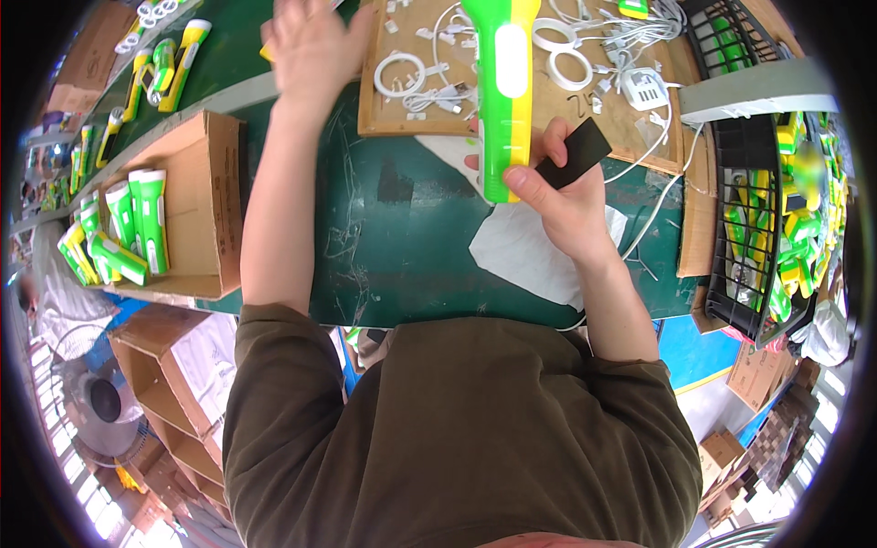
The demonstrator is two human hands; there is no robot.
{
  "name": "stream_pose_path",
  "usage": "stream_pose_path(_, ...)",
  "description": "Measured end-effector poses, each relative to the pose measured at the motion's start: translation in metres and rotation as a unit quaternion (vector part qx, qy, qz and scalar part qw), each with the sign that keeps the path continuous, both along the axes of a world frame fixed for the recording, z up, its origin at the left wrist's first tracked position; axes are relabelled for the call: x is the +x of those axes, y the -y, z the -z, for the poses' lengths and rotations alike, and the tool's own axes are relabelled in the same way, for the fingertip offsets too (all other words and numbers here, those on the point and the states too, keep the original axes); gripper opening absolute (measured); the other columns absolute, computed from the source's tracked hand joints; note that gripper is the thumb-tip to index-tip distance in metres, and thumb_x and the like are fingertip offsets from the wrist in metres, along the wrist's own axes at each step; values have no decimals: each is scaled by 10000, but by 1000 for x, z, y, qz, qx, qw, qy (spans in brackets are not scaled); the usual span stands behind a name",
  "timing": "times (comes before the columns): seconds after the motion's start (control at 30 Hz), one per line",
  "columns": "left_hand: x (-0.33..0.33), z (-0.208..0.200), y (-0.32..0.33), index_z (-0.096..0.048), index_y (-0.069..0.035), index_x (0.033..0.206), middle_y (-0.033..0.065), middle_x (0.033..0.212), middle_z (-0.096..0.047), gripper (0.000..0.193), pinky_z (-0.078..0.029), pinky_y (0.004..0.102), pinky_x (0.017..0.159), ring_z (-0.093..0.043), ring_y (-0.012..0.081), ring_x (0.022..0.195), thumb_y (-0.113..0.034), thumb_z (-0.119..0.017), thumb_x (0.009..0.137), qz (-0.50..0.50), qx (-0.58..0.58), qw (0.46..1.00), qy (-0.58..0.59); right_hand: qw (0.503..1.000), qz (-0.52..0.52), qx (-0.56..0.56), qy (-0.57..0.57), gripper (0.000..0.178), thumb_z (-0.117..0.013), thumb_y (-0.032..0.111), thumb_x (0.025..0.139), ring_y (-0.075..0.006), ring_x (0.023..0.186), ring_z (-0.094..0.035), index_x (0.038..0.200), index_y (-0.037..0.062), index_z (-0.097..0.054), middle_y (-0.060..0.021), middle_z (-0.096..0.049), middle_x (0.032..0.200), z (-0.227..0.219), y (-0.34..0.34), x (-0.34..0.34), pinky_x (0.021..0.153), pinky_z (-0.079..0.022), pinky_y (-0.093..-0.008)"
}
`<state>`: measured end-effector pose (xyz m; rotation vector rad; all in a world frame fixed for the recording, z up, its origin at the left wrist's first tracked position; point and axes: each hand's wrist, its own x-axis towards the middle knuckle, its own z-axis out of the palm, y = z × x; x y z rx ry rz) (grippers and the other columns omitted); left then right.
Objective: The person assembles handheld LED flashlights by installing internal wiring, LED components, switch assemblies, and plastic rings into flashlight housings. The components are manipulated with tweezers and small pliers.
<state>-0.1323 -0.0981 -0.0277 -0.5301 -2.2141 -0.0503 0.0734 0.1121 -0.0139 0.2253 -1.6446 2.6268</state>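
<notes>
The right hand [568, 196] is closed around the lower end of a long green and yellow plastic flashlight [505, 91] with a white oblong light panel on its face, holding it upright above the dark green desk [384, 256]. The thumb presses on the flashlight's bottom edge, and the same hand's fingers also pinch a small flat black rectangular piece [574, 152] that sticks out just to the right of the flashlight.

The left hand [313, 47] is raised well to the left of the flashlight, fingers spread loosely and holding nothing that can be made out; a yellow edge shows at its far side, but whether the hand touches it cannot be told.

Behind the flashlight lies a flat brown wooden board [639, 137] strewn with coiled white cables [402, 78], white tape rings [566, 64] and a white plug block [647, 89]. Below the right hand, a crumpled white sheet [525, 251] rests on the desk.

Far left of the flashlight, an open brown cardboard box [196, 196] carries several more green and white flashlights [137, 224]. Far right of it, a black wire basket [744, 256] is packed with green and yellow parts [795, 237].
</notes>
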Motion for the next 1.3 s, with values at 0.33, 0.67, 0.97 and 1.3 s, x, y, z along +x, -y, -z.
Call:
stream_pose_path(0.33,-16,21,55,-514,-85,1224,169,1104,-584,465,-476,443,827,-571,347,1005,-328,-636,847,-102,20,978,179,891,429,142,34,603,-354,521,894,-187,494,-560,1279,63,-430,-271,-571,1114,-95,-88,67,365,-434,-274)
stream_pose_path(0.67,12,-41,6,-480,-26,1167,36,931,-559,446,-497,232,630,-560,92,822,-202,-709,828,165,442,789,393,409,446,783,143,391,-455,345,887,-405,834,-631,947,-28,-556,-265,-644,907,-167,-309,71,739,-505,-476)
stream_pose_path(0.97,63,-41,-40,-489,-71,1163,113,949,-634,477,-539,346,635,-635,214,710,-494,-414,955,378,617,280,631,271,196,890,309,868,-286,748,845,-402,1053,-589,1159,4,-605,-286,-611,1092,-173,-382,-20,899,-443,-487)
stream_pose_path(1.3,79,-44,-50,-481,-78,1135,86,964,-545,456,-519,407,819,-618,273,970,-488,-453,936,320,672,224,629,360,422,832,27,501,-583,464,893,-196,470,-399,792,-20,-504,-77,-413,529,-189,-158,30,463,-299,-379)
